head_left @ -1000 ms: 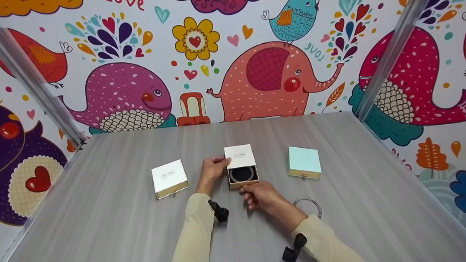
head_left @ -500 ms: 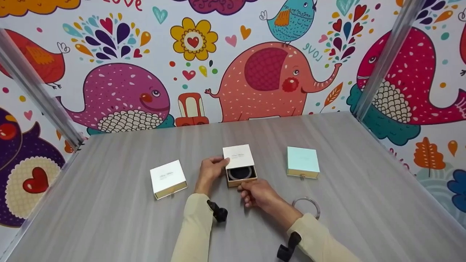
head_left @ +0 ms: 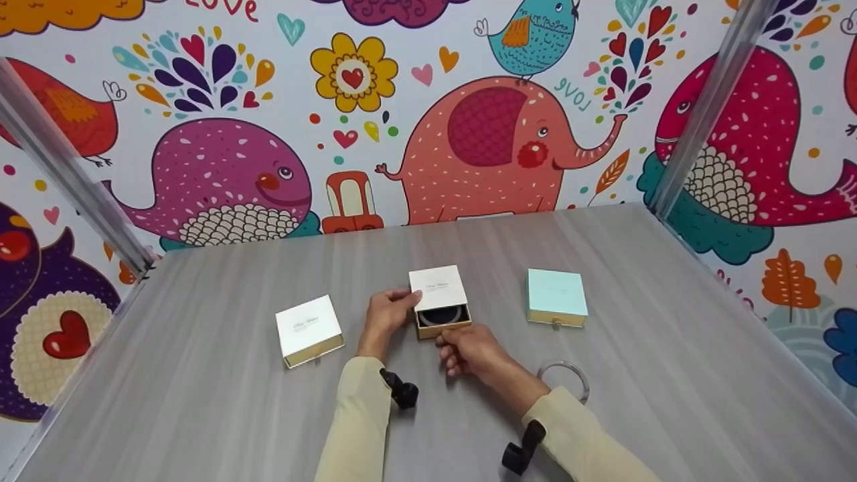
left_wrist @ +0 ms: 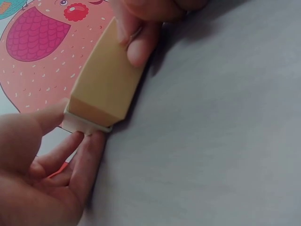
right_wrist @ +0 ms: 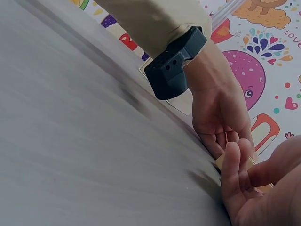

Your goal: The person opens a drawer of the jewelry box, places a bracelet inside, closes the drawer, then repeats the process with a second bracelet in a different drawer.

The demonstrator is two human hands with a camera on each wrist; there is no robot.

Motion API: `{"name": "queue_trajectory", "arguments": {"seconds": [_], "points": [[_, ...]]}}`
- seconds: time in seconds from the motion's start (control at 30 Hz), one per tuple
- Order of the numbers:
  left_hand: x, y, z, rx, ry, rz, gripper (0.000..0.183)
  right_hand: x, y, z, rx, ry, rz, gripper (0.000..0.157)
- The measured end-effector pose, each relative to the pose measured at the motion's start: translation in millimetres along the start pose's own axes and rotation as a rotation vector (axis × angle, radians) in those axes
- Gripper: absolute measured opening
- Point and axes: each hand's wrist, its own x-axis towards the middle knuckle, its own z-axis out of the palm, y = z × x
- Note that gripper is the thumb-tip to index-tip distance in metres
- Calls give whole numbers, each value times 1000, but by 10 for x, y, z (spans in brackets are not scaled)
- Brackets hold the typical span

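In the head view a white drawer-style jewelry box (head_left: 438, 286) lies mid-table with its drawer partly out. A bangle (head_left: 442, 325) sits on the drawer's black lining. My left hand (head_left: 388, 314) grips the white sleeve at its left side, thumb on top. At the drawer's front, my right hand (head_left: 474, 351) has curled fingers, with thumb and forefinger pinching at the pull tab. The left wrist view shows the drawer's gold side (left_wrist: 103, 80) between both hands. The tab itself is mostly hidden by the fingers.
Another white box (head_left: 309, 327) stands closed on the left. On the right is a closed mint-green box (head_left: 557, 292). A loose bangle (head_left: 584, 377) lies beside the right forearm on the grey table (head_left: 221, 402). A cartoon-printed wall (head_left: 375, 147) borders the back.
The drawer has slid further into the white sleeve, and my right hand has moved forward with it. Less of the bangle shows. My left hand stays on the sleeve.
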Motion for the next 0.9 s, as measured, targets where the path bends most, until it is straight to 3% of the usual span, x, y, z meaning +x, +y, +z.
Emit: {"name": "queue_trajectory", "arguments": {"seconds": [0.53,0.9], "points": [[11,-17,7,25,-1,8,37,88,-41,14,-84,71,-9,26],[13,-17,12,-36,-19,-8,36,152,-53,21,-105,105,-24,26]]}}
